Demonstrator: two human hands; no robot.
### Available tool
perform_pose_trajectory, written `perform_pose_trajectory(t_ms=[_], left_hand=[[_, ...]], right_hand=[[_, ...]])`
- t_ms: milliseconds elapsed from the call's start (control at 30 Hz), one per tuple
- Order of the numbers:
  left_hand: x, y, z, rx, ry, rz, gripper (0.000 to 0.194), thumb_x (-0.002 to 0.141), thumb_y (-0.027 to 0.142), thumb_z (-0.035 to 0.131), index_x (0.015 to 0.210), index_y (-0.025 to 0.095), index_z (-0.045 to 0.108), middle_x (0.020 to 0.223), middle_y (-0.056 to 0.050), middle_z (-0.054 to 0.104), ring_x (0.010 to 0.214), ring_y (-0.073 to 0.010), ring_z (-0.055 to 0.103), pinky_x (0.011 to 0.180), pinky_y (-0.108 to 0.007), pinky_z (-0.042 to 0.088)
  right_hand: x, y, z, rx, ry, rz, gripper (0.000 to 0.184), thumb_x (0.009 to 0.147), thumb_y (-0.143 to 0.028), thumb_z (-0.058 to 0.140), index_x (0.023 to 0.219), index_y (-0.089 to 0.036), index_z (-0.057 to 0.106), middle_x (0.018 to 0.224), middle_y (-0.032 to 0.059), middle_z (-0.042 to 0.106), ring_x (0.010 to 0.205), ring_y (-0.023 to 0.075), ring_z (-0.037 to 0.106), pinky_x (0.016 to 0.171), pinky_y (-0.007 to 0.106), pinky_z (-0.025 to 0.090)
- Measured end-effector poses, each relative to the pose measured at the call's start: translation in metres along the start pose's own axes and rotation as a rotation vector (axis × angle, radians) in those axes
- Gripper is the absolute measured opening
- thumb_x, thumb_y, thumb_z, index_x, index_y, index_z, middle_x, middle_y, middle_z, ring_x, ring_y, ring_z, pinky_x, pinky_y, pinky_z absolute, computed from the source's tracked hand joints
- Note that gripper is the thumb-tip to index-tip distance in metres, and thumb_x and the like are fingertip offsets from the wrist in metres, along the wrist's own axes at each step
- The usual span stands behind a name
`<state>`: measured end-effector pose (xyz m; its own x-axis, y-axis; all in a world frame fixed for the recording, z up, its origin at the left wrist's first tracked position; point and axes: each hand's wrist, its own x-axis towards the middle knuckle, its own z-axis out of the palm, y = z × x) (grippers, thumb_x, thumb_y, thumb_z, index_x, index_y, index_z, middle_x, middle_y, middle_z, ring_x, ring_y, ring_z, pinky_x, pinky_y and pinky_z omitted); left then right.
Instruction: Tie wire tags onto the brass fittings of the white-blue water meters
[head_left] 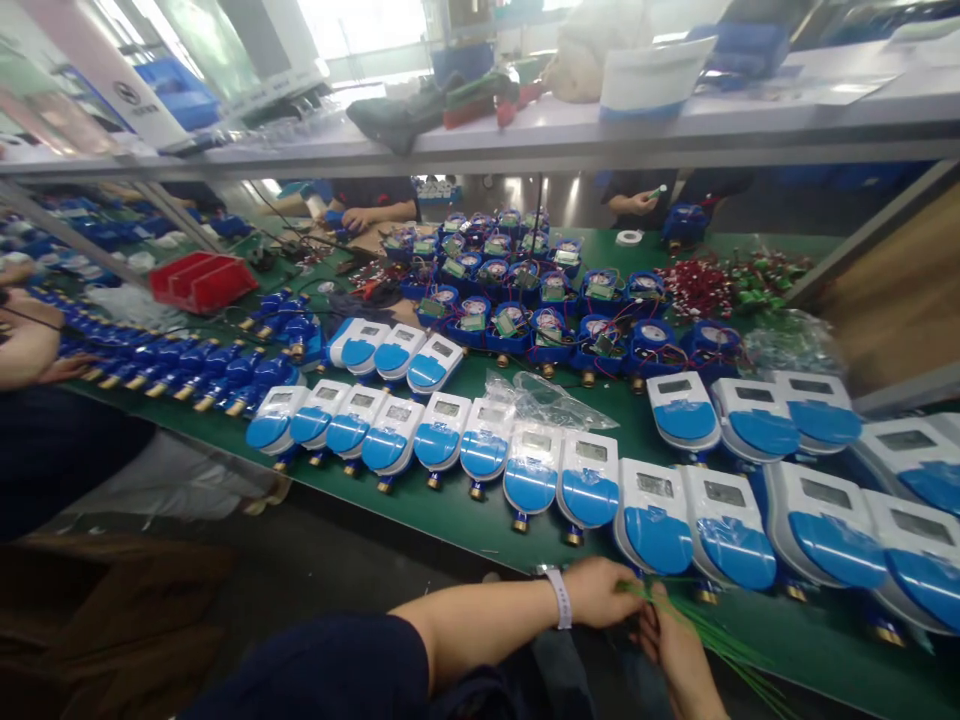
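Note:
At the table's front edge, my left hand point(598, 592), with a pale watch band on the wrist, has its fingers closed at one end of a bundle of thin green strands point(724, 640). My right hand point(679, 645) meets it there, fingers bent and closed around the same strands, which trail off to the lower right. What the strands are is too fine to make out. Just beyond both hands lies a blue-and-white meter point(654, 520) with a small display, part of a long row of similar meters. The fingertips are partly hidden.
Open blue meter bodies point(551, 330) with wires and circuit boards fill the table's middle. Brass-ended blue bodies point(217, 375) line the left, near a red bin point(202, 282). Clear plastic bags point(551, 400) lie between rows. A shelf point(480, 145) crosses above; other people's hands point(360, 218) work opposite.

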<state>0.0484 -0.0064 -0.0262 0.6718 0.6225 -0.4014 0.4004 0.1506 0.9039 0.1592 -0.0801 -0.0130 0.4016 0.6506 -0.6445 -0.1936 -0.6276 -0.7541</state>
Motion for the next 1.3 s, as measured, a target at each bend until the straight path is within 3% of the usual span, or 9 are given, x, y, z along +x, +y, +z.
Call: perform_pose_trajectory(t_ms=[167,267,467,533,667,733,933,1133,1300], left_hand=[[0.005,0.006,-0.009,-0.485,-0.392,-0.399,0.031,0.075,0.045,0.043,0.061,0.018,0.048,0.039,0.009,0.025,0.035,-0.0062,0.021,0.04,-0.021,0.022],[0.003,0.013,-0.013,-0.678,-0.505,-0.474,0.029,0.075,0.039,0.041,0.054,0.02,0.036,0.039,0.01,0.015,0.034,-0.0058,0.01,0.038,-0.021,0.014],[0.001,0.014,-0.005,-0.569,-0.175,-0.185,0.022,0.071,0.025,0.051,0.052,0.019,0.04,0.046,0.005,0.031,0.043,-0.0075,0.023,0.043,-0.023,0.02],[-0.001,0.011,-0.003,-0.481,-0.091,-0.064,0.019,0.069,0.025,0.055,0.053,0.018,0.046,0.052,0.002,0.041,0.049,-0.0091,0.031,0.048,-0.023,0.025],[0.0,0.01,-0.001,-0.461,-0.151,-0.23,0.023,0.076,0.034,0.045,0.059,0.019,0.046,0.043,0.006,0.028,0.04,-0.0076,0.021,0.044,-0.024,0.022],[0.002,0.01,0.0,-0.468,-0.172,-0.272,0.021,0.076,0.032,0.044,0.06,0.019,0.044,0.042,0.009,0.021,0.038,-0.0064,0.015,0.042,-0.023,0.019],[0.004,0.01,0.003,-0.284,-0.005,0.027,0.024,0.069,0.034,0.057,0.057,0.015,0.048,0.054,0.003,0.043,0.051,-0.008,0.034,0.049,-0.021,0.026],[0.008,0.003,0.006,-0.574,-0.217,-0.438,0.032,0.071,0.05,0.049,0.069,0.019,0.045,0.045,0.011,0.019,0.037,-0.0047,0.012,0.038,-0.02,0.016],[0.008,0.006,0.01,-0.205,0.062,-0.078,0.026,0.071,0.04,0.055,0.064,0.015,0.052,0.053,0.003,0.045,0.049,-0.009,0.038,0.051,-0.022,0.031]], right_hand=[[0.005,-0.01,-0.012,-0.256,-0.236,-0.213,0.042,0.072,-0.061,0.045,0.061,-0.02,0.047,0.051,-0.0043,0.043,0.049,0.0125,0.042,0.05,0.026,0.035],[0.001,-0.021,-0.013,-0.31,-0.278,-0.268,0.04,0.075,-0.057,0.044,0.063,-0.02,0.047,0.053,-0.004,0.045,0.052,0.0128,0.043,0.053,0.026,0.035],[0.011,-0.011,0.0,0.007,-0.231,-0.03,0.046,0.073,-0.063,0.04,0.053,-0.023,0.03,0.039,-0.0118,0.019,0.033,0.0059,0.017,0.04,0.024,0.028],[0.013,-0.006,-0.002,0.064,-0.251,-0.046,0.045,0.073,-0.062,0.041,0.055,-0.022,0.033,0.04,-0.011,0.023,0.033,0.0059,0.02,0.04,0.024,0.029],[0.016,-0.005,-0.013,-0.077,-0.332,-0.267,0.038,0.074,-0.056,0.047,0.062,-0.02,0.046,0.051,-0.0049,0.043,0.043,0.0092,0.04,0.047,0.024,0.034],[0.019,-0.004,-0.015,-0.105,-0.312,-0.256,0.037,0.074,-0.054,0.048,0.061,-0.02,0.045,0.048,-0.0058,0.041,0.041,0.0089,0.038,0.046,0.024,0.033],[0.026,0.001,-0.008,-0.006,-0.268,-0.112,0.042,0.076,-0.06,0.034,0.059,-0.022,0.036,0.04,-0.011,0.023,0.031,0.0064,0.021,0.039,0.024,0.031],[0.03,-0.006,-0.027,-0.381,-0.352,-0.34,0.038,0.082,-0.052,0.033,0.063,-0.02,0.044,0.047,-0.0055,0.04,0.042,0.0101,0.039,0.045,0.023,0.032],[0.036,-0.006,-0.026,-0.498,-0.256,-0.319,0.042,0.085,-0.047,0.027,0.061,-0.019,0.047,0.05,-0.0014,0.045,0.049,0.0129,0.045,0.049,0.024,0.033]])
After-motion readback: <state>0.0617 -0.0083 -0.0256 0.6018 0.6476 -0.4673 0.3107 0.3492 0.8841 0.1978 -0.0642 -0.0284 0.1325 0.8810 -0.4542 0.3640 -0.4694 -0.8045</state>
